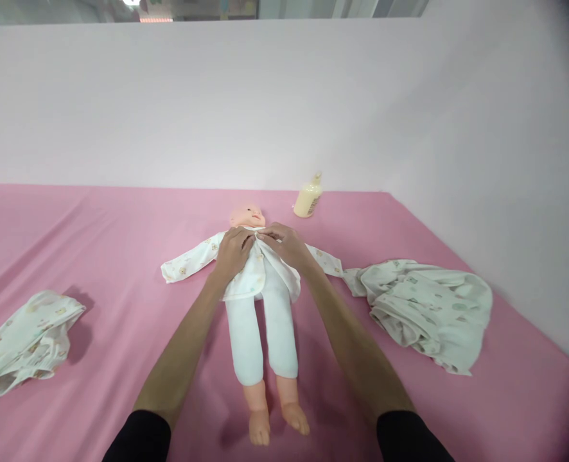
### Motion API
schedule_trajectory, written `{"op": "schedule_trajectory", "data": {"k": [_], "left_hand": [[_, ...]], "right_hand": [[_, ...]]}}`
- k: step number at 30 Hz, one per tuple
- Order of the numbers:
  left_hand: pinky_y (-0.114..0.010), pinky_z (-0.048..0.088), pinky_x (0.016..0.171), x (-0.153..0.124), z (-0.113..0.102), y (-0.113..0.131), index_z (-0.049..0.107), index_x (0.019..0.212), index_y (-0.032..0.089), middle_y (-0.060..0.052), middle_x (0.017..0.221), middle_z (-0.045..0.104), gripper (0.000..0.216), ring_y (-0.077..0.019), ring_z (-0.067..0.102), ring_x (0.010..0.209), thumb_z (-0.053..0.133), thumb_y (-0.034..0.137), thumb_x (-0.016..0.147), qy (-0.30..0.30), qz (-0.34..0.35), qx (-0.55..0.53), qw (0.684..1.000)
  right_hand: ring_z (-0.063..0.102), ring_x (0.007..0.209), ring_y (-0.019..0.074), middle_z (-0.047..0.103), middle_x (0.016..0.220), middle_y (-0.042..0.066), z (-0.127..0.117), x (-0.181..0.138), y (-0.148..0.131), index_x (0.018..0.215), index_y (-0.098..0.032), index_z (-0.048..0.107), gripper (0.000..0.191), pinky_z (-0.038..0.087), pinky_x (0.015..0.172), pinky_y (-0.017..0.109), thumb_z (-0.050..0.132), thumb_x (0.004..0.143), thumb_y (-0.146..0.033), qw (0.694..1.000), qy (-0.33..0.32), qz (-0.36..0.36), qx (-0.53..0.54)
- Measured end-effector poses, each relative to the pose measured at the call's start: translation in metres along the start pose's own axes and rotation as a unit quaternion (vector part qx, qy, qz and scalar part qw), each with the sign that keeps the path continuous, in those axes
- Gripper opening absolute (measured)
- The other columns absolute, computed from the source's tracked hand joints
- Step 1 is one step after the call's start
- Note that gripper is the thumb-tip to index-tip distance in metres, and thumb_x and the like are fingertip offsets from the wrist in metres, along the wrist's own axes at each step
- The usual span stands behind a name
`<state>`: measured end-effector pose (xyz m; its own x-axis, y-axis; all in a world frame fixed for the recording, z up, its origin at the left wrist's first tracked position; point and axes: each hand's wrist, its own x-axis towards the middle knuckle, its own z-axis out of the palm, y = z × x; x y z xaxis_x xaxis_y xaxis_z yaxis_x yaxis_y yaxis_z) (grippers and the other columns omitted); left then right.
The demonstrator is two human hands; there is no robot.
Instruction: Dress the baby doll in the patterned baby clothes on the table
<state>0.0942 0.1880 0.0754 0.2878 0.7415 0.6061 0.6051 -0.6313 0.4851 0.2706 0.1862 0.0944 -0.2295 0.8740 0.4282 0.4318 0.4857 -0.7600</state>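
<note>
A baby doll (248,217) lies on its back, head toward the wall and bare feet toward me. It wears white trousers (245,340) and a white printed baby shirt (246,282), whose front hangs apart below the chest. Both sleeves are on, stretched out to the sides. My left hand (235,250) pinches the shirt's front edge just under the doll's chin. Beside it, my right hand (287,244) grips the opposite edge, fingertips meeting the left ones at the collar. Any fastener between the fingers is too small to make out.
A pink sheet (135,256) covers the surface, with white walls (192,109) behind and at the right. A pale yellow pump bottle (307,199) stands beyond the doll. Crumpled printed cloth (429,308) lies right; another printed garment (29,337) lies left.
</note>
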Motion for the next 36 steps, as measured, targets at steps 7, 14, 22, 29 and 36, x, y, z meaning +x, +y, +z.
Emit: {"op": "schedule_trajectory", "data": {"k": [7,14,22,29,36], "left_hand": [[-0.033,0.045,0.09,0.0,0.001,-0.001,0.066,0.098,0.021,-0.003,0.097,0.068,0.018,-0.0189,0.057,0.096,0.048,0.025,0.098,0.0,0.002,-0.002,1.0],[-0.033,0.045,0.091,0.0,0.002,-0.002,0.064,0.093,0.021,-0.002,0.097,0.068,0.013,-0.0183,0.058,0.098,0.052,0.025,0.097,0.005,0.007,-0.003,1.0],[-0.036,0.046,0.084,0.004,-0.014,0.012,0.06,0.097,0.022,-0.005,0.101,0.064,0.01,-0.0215,0.059,0.096,0.057,0.03,0.093,-0.039,-0.053,0.045,0.997],[-0.031,0.039,0.059,-0.01,-0.06,0.062,0.051,0.086,0.023,-0.003,0.088,0.061,0.022,-0.0219,0.059,0.075,0.064,0.04,0.086,-0.231,-0.061,0.12,0.964],[-0.036,0.044,0.067,-0.047,-0.046,0.087,0.052,0.096,0.019,-0.012,0.098,0.062,0.032,-0.0301,0.061,0.09,0.073,0.036,0.08,-0.278,-0.058,0.277,0.918]], "right_hand": [[0.048,0.066,0.0117,0.059,0.075,-0.001,0.002,-0.004,0.002,0.092,-0.019,0.069,0.034,0.04,0.063,0.026,0.059,0.086,-0.051,0.987,-0.019,0.102,0.121],[0.048,0.068,0.0122,0.057,0.074,-0.001,0.008,-0.002,0.004,0.082,-0.018,0.062,0.033,0.041,0.066,0.025,0.057,0.086,-0.051,0.986,0.009,0.106,0.131],[0.055,0.072,0.0163,0.064,0.08,0.003,-0.001,-0.007,-0.004,0.093,-0.018,0.063,0.037,0.042,0.066,0.028,0.053,0.088,-0.054,0.991,0.045,0.118,0.042],[0.051,0.071,0.0167,0.057,0.078,0.0,-0.019,-0.039,-0.012,0.082,-0.021,0.053,0.031,0.038,0.063,0.029,0.062,0.082,-0.051,0.98,-0.079,0.122,-0.137],[0.044,0.066,0.0162,0.049,0.072,0.0,-0.026,-0.065,-0.02,0.068,-0.023,0.035,0.042,0.033,0.059,0.03,0.06,0.083,-0.052,0.971,-0.129,0.124,-0.16]]}}
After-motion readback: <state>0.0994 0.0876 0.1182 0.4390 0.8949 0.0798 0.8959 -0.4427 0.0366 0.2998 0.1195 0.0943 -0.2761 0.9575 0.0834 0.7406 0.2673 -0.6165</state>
